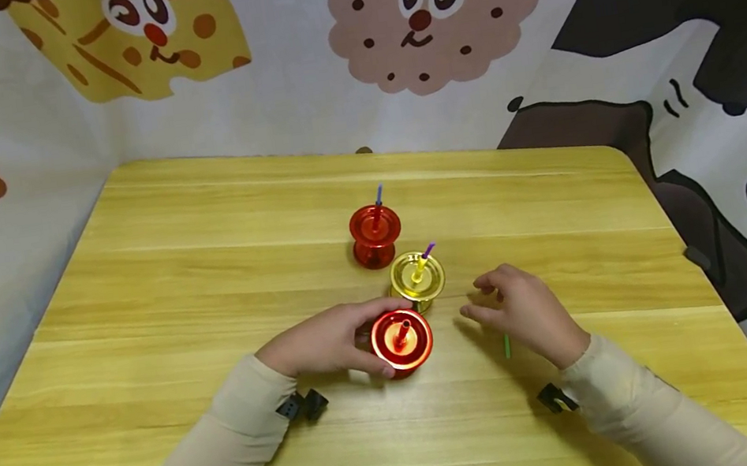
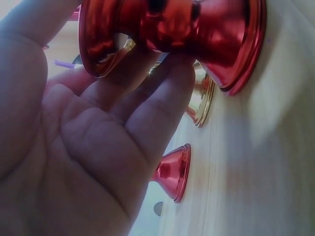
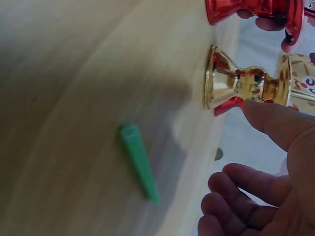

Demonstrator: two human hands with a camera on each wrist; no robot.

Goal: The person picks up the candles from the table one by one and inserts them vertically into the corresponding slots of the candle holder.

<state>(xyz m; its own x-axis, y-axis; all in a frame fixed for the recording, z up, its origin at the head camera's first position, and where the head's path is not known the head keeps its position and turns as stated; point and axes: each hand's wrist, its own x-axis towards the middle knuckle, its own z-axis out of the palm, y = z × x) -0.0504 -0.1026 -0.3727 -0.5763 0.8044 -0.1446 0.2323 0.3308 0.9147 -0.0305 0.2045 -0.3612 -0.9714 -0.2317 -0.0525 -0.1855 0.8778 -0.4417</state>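
Note:
My left hand [image 1: 331, 341] holds the nearest candlestick [image 1: 402, 344], a shiny red one with a bare spike in its dish. In the left wrist view, the fingers curl round the waist of this red candlestick [image 2: 172, 27]. Just behind it stands a gold candlestick [image 1: 408, 277] bearing a short purple candle [image 1: 428, 250]. Farther back is a second red candlestick [image 1: 375, 253] with a blue candle [image 1: 379, 195]. My right hand [image 1: 531, 314] hovers over a thin green candle [image 1: 507, 347], fingers loosely bent and nothing between them. The right wrist view shows this green candle [image 3: 140, 162] lying apart from the fingers.
All of this is on a light wooden table [image 1: 205, 257]. A printed cloth [image 1: 291, 53] with cartoon food faces hangs along its back and sides. Small black cameras [image 1: 303, 407] are strapped at both wrists.

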